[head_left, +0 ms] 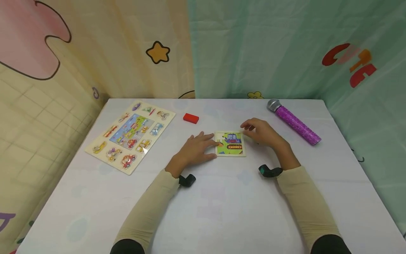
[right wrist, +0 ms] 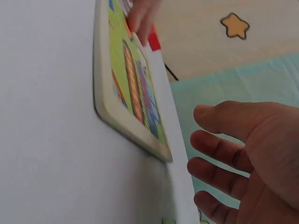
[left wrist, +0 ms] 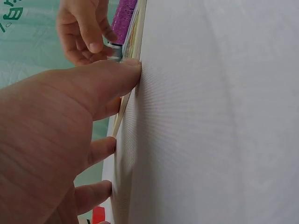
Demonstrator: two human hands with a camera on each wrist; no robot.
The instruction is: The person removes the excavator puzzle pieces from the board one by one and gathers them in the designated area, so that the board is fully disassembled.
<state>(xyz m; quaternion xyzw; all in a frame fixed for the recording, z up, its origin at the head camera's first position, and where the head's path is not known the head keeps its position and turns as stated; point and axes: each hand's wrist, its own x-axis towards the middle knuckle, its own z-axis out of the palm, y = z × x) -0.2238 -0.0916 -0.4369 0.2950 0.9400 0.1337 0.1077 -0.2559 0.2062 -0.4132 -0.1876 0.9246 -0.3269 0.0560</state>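
A small square puzzle board with a pale frame and a picture of a blue and orange tracked vehicle on green lies flat on the table. My left hand is spread at its left side, with the index fingertip touching the picture's left part. In the left wrist view, the thumb rests at the board's near edge and the other fingers reach down to the tabletop. My right hand hovers just off the board's upper right corner, holding nothing. Its fingers are loosely bent and apart from the board in the right wrist view.
A large vehicle puzzle board lies at the left of the white table. Behind the small board sits a red block. A glittery purple microphone lies at the back right. Patterned curtains hang behind.
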